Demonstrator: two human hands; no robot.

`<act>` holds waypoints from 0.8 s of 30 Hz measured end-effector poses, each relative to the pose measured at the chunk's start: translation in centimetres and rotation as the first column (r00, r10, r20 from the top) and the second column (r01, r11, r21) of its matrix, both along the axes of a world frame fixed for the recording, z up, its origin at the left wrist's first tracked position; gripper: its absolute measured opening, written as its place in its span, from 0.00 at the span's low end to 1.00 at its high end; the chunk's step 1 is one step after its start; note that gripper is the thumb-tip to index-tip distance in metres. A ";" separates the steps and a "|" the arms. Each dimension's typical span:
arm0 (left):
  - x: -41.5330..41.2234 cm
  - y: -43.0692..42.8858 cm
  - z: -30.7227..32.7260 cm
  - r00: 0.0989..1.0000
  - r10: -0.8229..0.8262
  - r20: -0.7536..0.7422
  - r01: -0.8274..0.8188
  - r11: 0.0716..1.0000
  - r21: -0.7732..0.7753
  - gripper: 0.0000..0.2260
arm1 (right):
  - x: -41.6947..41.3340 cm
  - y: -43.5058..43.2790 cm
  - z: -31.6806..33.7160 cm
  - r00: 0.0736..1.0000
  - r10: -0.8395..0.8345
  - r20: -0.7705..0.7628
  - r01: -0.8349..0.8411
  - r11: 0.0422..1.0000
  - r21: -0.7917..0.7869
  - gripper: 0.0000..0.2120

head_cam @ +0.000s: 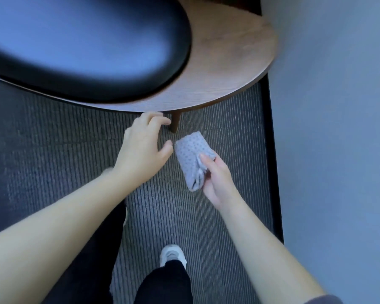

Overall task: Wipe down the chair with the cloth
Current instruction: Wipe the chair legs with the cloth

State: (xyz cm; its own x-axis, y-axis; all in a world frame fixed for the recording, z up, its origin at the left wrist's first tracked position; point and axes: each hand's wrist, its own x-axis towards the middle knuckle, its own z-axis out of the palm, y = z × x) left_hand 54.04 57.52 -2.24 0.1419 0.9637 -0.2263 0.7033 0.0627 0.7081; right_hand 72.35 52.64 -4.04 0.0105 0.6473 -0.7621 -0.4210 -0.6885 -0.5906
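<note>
Just ahead of both hands, the chair (pixel 217 69) is seen from above: a black padded seat (pixel 86 44) set on a rounded wooden shell, with one dark wooden leg (pixel 175 121) showing beneath the rim. The leg stands between the two hands and slightly beyond them.

The cloth (pixel 192 159), pale and dotted, is held folded into a compact pad in the right hand (pixel 217 178). The thumb is pressed onto its top face and the fingers are curled beneath, so the hand is closed around the near end while the far end projects forward toward the leg. The folded form is judged to give a firm wiping face and to keep loose edges from dragging on the carpet (pixel 217 132).

The left hand (pixel 143 148) is empty and half open, fingers loosely curved, fingertips just short of the leg and directly under the shell's edge. No contact with the leg or the shell can be confirmed. Its position is judged to be preparatory: either to steady the chair or to take part of the cloth, the thumb lying just beside the cloth's near corner.

The cloth touches no part of the chair. The step in hand is judged to be the approach to the leg or the underside rim.

A white shoe (pixel 172 255) and dark trouser legs are seen below the hands, which suggests a forward-leaning stance.
</note>
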 end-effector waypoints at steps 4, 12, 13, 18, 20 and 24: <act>-0.4 0.8 5.8 0.945 0.237 0.225 -0.118 0.889 -0.442 0.17 | -1.0 1.4 8.4 0.989 0.024 -0.143 -0.032 0.998 -0.050 0.21; -6.2 7.2 12.9 0.933 0.241 0.267 -0.034 0.799 -0.601 0.03 | -5.6 8.0 17.0 0.981 0.179 -0.072 -0.187 0.973 -0.134 0.16; -7.0 7.9 13.4 0.931 0.247 0.269 -0.037 0.796 -0.604 0.02 | -6.2 9.0 17.5 0.971 0.241 -0.012 -0.240 0.960 -0.148 0.14; -10.5 10.6 14.8 0.874 0.424 0.239 -0.155 0.708 -0.690 0.06 | -8.4 13.6 19.4 0.935 0.353 0.025 -0.342 0.920 -0.191 0.15; -11.7 11.9 15.4 0.832 0.506 0.228 -0.198 0.655 -0.729 0.06 | -9.3 15.3 19.9 0.918 0.397 0.007 -0.389 0.901 -0.194 0.16; -14.3 14.8 16.6 0.752 0.627 0.203 -0.283 0.585 -0.760 0.05 | -11.9 19.0 19.9 0.870 0.470 0.151 -0.430 0.871 -0.238 0.11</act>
State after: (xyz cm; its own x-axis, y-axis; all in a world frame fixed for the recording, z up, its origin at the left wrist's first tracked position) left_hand 39.73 72.34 14.38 -0.0311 0.5359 -0.8437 0.0895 0.8422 0.5316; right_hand 60.43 71.63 15.83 -0.0833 0.4605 -0.8838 0.0735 -0.8816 -0.4663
